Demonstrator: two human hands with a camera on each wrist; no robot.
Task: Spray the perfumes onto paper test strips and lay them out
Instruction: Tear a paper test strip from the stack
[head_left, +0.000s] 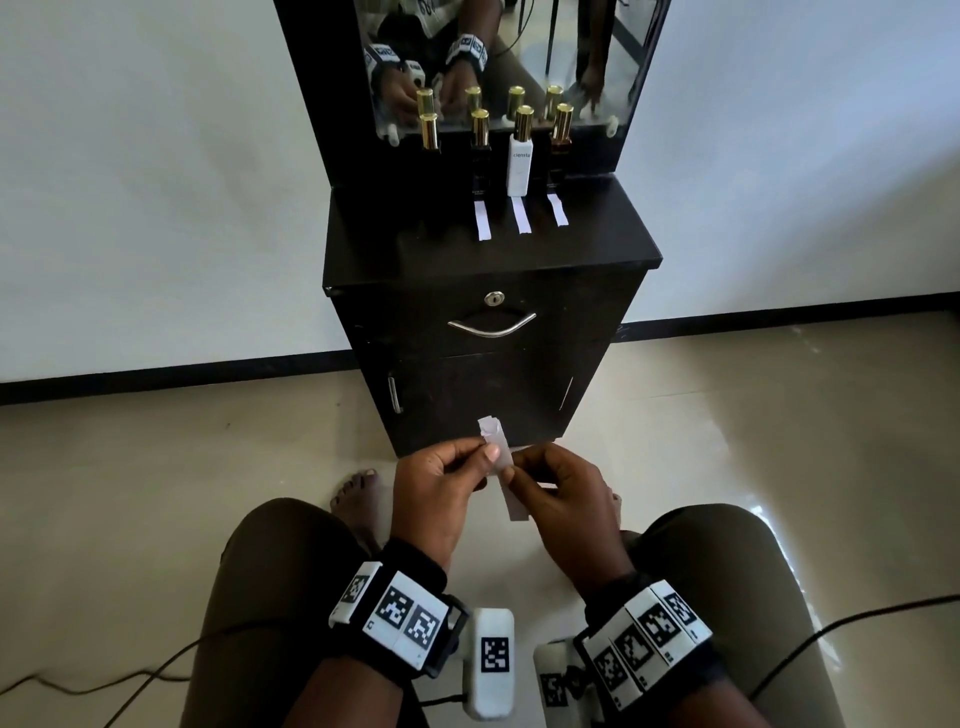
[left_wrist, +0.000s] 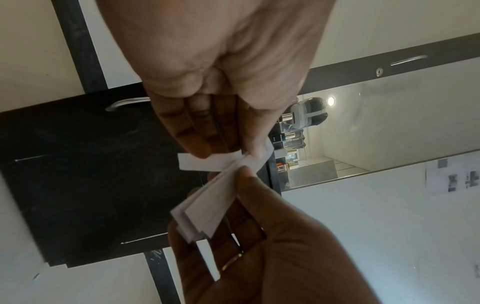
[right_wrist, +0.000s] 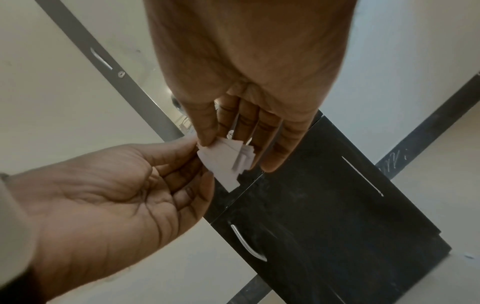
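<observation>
Low in the head view, in front of the cabinet, both hands meet over a small stack of white paper test strips (head_left: 513, 500). My right hand (head_left: 511, 473) pinches the stack (right_wrist: 226, 162) between thumb and fingers. My left hand (head_left: 485, 454) pinches a single strip (left_wrist: 200, 164) that fans out from the stack's top end. Four gold-capped perfume bottles stand in a row before the mirror: a dark one (head_left: 430, 132), a black one (head_left: 480, 150), a white one (head_left: 521, 161) and a brown one (head_left: 560, 140). Three strips (head_left: 521, 215) lie flat in front of the three right-hand bottles.
The black cabinet (head_left: 415, 260) has a drawer with a curved handle (head_left: 491, 325) and a door below it. A mirror (head_left: 597, 62) rises behind the bottles. My knees and a bare foot (head_left: 358, 493) are on the tiled floor. Cables trail at both sides.
</observation>
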